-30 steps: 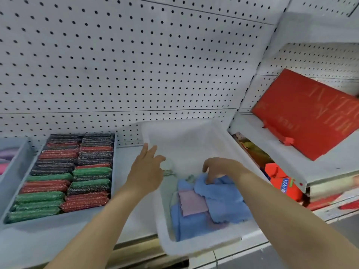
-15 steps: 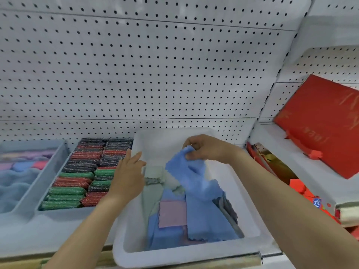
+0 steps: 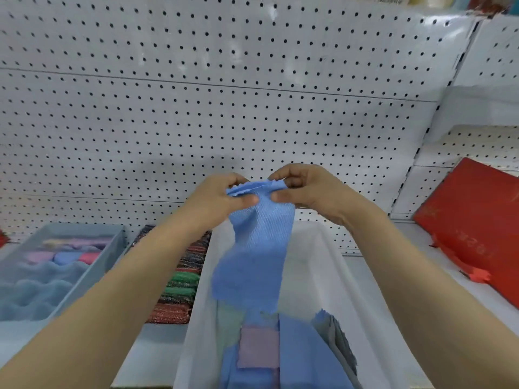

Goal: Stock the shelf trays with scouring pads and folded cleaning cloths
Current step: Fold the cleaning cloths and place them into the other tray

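- Both grips pinch the top edge of one blue cloth (image 3: 257, 248): the left hand (image 3: 222, 199) holds its left corner between thumb and fingers, and the right hand (image 3: 306, 193) holds the right corner the same way, fingers curled tight on the fabric.
- The two hands sit close together, almost touching, so the top edge is bunched between them, not stretched flat.
- The cloth hangs straight down from the grips, long axis vertical, with its ragged lower edge in the air above the white tray (image 3: 345, 276).
- Neither hand is nearer the cloth than the other; each has one corner, so a fold would probably need the hands to part first and spread the edge.
- Below, in the tray, lie more cloths (image 3: 297, 355), blue ones with a pink one (image 3: 259, 346) on top, at the near end; the far end shows bare floor.
- Left of this tray stands a tray of scouring pads (image 3: 182, 287) in green, red and dark rows, partly behind the left forearm.
- Further left, a grey tray (image 3: 92, 265) holds blurred soft goods.
- All of it rests on a white shelf (image 3: 151, 349) backed by pegboard (image 3: 224, 108); a red packet (image 3: 474, 223) leans at the right.
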